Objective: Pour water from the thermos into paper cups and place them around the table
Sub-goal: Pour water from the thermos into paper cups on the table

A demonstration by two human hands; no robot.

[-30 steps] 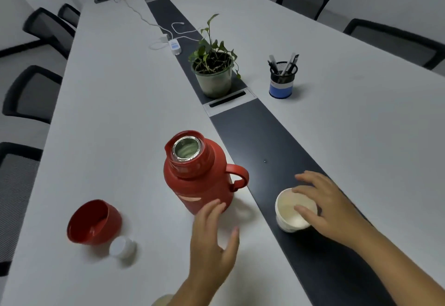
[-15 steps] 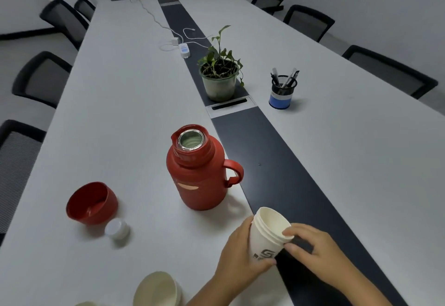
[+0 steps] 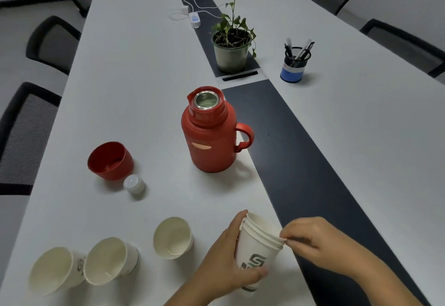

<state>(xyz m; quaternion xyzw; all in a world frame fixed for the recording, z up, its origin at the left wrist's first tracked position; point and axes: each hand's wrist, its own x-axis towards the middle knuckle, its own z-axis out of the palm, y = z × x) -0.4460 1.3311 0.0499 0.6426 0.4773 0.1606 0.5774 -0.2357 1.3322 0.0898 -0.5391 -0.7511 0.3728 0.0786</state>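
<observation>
Lifted nearer, nested cups [image 3: 258, 252] sit in left grip [image 3: 226, 257], right grip [image 3: 310, 240] pinching the rim, thermos [image 3: 209, 134] beyond.

Three loose paper cups [image 3: 173, 237] [image 3: 110, 260] [image 3: 56, 269] are counted on the table, plus one nested stack of cups [image 3: 258, 250]. One red thermos [image 3: 209, 132], one red lid cup [image 3: 110, 160], one white stopper [image 3: 134, 183], one potted plant [image 3: 231, 43] and one pen holder [image 3: 295, 66] are seen.

An office meeting room: long white conference table [image 3: 134, 93], mesh chairs [image 3: 24, 137], pen holder [image 3: 295, 64]
</observation>
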